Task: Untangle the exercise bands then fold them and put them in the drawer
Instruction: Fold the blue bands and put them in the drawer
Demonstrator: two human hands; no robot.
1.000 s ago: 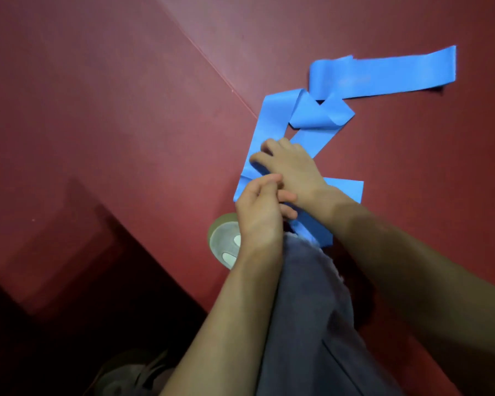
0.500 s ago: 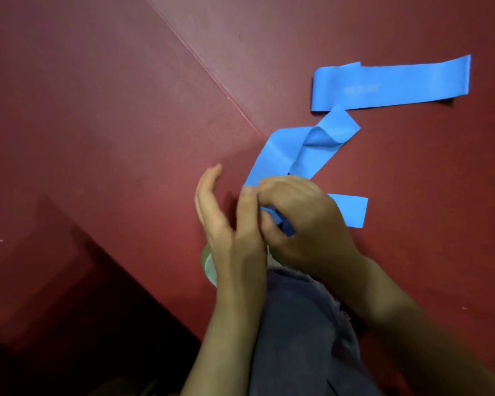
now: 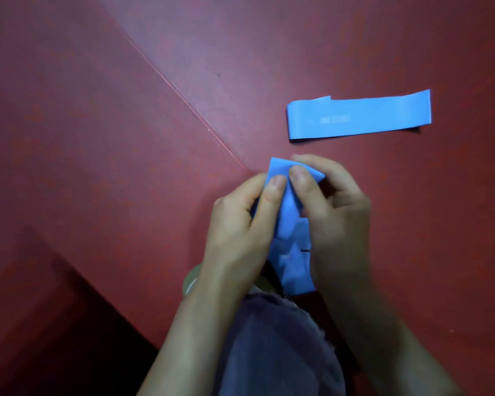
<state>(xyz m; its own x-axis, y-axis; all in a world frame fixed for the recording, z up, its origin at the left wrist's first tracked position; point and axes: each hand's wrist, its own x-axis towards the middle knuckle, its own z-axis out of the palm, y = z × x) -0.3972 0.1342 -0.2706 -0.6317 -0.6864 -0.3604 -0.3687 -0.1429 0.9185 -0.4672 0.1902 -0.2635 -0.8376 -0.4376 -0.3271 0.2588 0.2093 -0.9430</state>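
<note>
Centre frame, the left hand (image 3: 240, 224) and right hand (image 3: 335, 207) pinch 1 crumpled blue band (image 3: 290, 224) between thumbs and fingers, folding it. Another band (image 3: 360, 115) lies flat, upper right. Next: flatten, crease.

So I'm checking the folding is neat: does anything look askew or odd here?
Slightly. The flat blue band on the red mat has one layer's corner sticking up past its top edge, so its layers are misaligned. The band held in both hands is bunched and wrinkled.
</note>
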